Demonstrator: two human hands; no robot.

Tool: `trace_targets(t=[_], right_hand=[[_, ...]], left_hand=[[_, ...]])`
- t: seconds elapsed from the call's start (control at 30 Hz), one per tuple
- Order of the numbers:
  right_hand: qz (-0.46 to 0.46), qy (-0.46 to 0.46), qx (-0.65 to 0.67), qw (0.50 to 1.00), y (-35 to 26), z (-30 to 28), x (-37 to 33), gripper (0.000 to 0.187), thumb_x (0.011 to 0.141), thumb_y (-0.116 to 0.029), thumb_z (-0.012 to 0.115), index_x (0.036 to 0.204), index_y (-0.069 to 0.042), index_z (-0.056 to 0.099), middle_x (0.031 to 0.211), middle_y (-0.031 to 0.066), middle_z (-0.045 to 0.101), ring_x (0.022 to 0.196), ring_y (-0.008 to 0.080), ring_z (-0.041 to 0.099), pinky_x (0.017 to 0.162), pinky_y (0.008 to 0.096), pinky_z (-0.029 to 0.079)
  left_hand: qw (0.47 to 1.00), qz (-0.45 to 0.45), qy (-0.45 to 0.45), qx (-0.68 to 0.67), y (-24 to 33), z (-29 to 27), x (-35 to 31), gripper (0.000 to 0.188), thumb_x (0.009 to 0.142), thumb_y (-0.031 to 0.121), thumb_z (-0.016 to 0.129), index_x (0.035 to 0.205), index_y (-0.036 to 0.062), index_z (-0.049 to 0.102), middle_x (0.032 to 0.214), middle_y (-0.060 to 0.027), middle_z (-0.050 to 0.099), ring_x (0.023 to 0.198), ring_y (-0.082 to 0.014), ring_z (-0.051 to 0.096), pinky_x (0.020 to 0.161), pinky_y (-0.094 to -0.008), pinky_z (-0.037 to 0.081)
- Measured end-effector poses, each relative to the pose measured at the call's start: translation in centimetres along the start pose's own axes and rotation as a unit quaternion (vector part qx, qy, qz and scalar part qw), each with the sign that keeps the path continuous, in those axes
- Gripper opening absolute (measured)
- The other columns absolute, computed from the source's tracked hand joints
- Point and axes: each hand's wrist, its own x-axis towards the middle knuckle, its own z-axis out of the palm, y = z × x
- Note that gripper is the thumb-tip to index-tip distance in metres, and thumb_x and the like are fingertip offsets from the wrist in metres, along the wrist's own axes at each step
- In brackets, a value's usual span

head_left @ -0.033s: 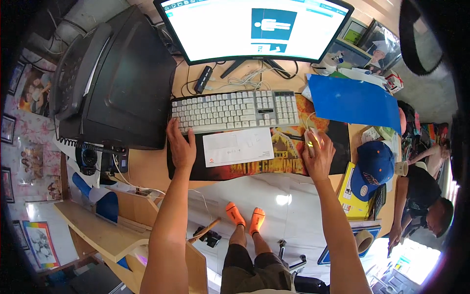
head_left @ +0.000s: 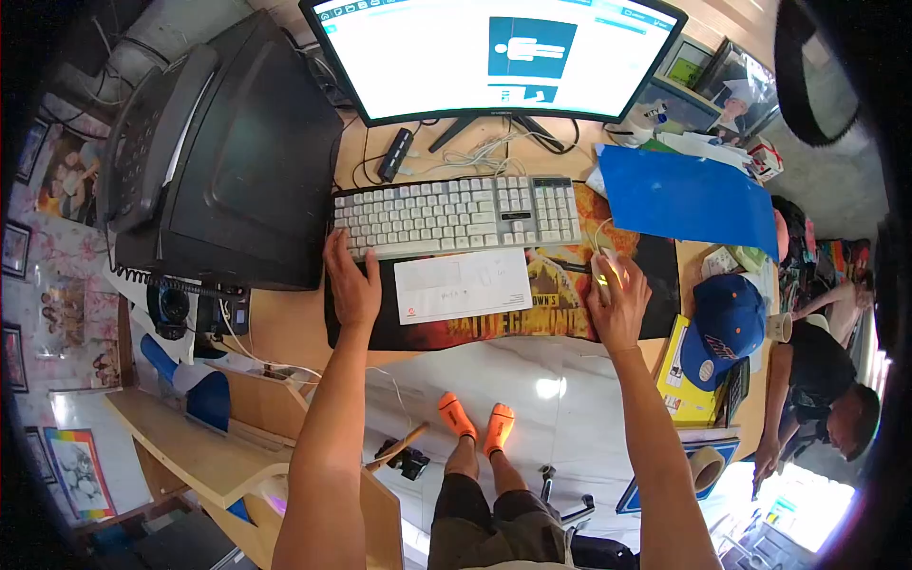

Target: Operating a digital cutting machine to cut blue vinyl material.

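1. A wooden desk (head_left: 285,328) seen from above fills the middle of the view, with a pale shiny floor below its near edge and framed photos far right.
2. The right hand (head_left: 617,302) lies curled over a light-coloured computer mouse (head_left: 602,266), fingers draped on top of it, palm toward the near edge.
3. The mouse sits on the right part of a printed desk mat (head_left: 551,313), just beside the right end of the keyboard.
4. The left hand (head_left: 350,280) rests flat, fingers loosely together, its fingertips touching the near left corner of the white keyboard (head_left: 456,214); it holds nothing.
5. Between the two hands a white paper slip (head_left: 463,283) lies on the mat, touching the keyboard's near edge.
6. Beyond the keyboard stands a curved monitor (head_left: 489,52), lit white with a blue panel.
7. Left of the keyboard is a large black printer (head_left: 237,161).
8. Right of the mouse lie a blue plastic sheet (head_left: 684,195) and, nearer, a blue cap (head_left: 727,323) on a yellow box (head_left: 679,385).
9. Another person (head_left: 826,380) bends over at the far right.
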Motion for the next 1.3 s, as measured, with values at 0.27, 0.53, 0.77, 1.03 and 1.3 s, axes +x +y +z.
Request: trace_targets(t=[0.27, 0.53, 0.77, 1.03, 1.3], right_hand=[[0.023, -0.019, 0.002, 1.0, -0.44, -0.23, 0.09, 0.073, 0.083, -0.012, 0.081, 0.151, -0.021, 0.056, 0.144, 0.0159, 0.053, 0.132, 0.036, 0.053, 0.105, 0.0502, 0.042], [-0.009, -0.035, 0.028, 0.999, 0.06, -0.02, 0.04, 0.066, 0.088, -0.015, 0.081, 0.149, -0.022, 0.058, 0.148, 0.0161, 0.053, 0.133, 0.0366, 0.053, 0.108, 0.0499, 0.041], [-0.016, -0.035, 0.033, 0.999, -0.36, -0.18, 0.05, 0.065, 0.087, -0.014, 0.081, 0.147, -0.023, 0.06, 0.147, 0.0159, 0.054, 0.132, 0.0375, 0.054, 0.107, 0.05, 0.043], [-0.02, -0.03, 0.026, 0.999, -0.23, -0.02, 0.03, 0.065, 0.085, -0.012, 0.081, 0.147, -0.021, 0.061, 0.146, 0.016, 0.055, 0.133, 0.0368, 0.054, 0.106, 0.05, 0.043], [-0.022, -0.035, 0.011, 0.999, -0.24, 0.03, 0.13, 0.065, 0.085, -0.012, 0.081, 0.147, -0.019, 0.061, 0.145, 0.0161, 0.055, 0.132, 0.0363, 0.053, 0.106, 0.0498, 0.043]], left_hand=[[1.0, 0.004, 0.005, 0.005, -0.14, 0.08, 0.02, 0.059, 0.105, 0.028, 0.063, 0.152, 0.0011, 0.04, 0.157, -0.0233, 0.037, 0.146, -0.0439, 0.042, 0.118, -0.05, 0.043], [1.0, -0.006, -0.001, 0.017, 0.07, -0.03, 0.05, 0.061, 0.103, 0.028, 0.065, 0.151, 0.0, 0.04, 0.156, -0.0236, 0.038, 0.146, -0.0425, 0.042, 0.119, -0.049, 0.041], [1.0, -0.002, 0.003, 0.014, 0.06, -0.2, 0.08, 0.061, 0.103, 0.027, 0.065, 0.151, -0.0004, 0.04, 0.155, -0.024, 0.039, 0.145, -0.043, 0.042, 0.119, -0.0497, 0.042], [1.0, -0.001, -0.005, 0.001, -0.04, -0.21, 0.02, 0.063, 0.104, 0.027, 0.065, 0.154, 0.0003, 0.037, 0.157, -0.0246, 0.037, 0.145, -0.0432, 0.042, 0.12, -0.0506, 0.039], [1.0, 0.0, 0.001, -0.001, -0.05, -0.18, 0.04, 0.062, 0.104, 0.026, 0.065, 0.154, 0.0001, 0.037, 0.157, -0.0255, 0.037, 0.146, -0.0438, 0.041, 0.121, -0.0503, 0.039]])
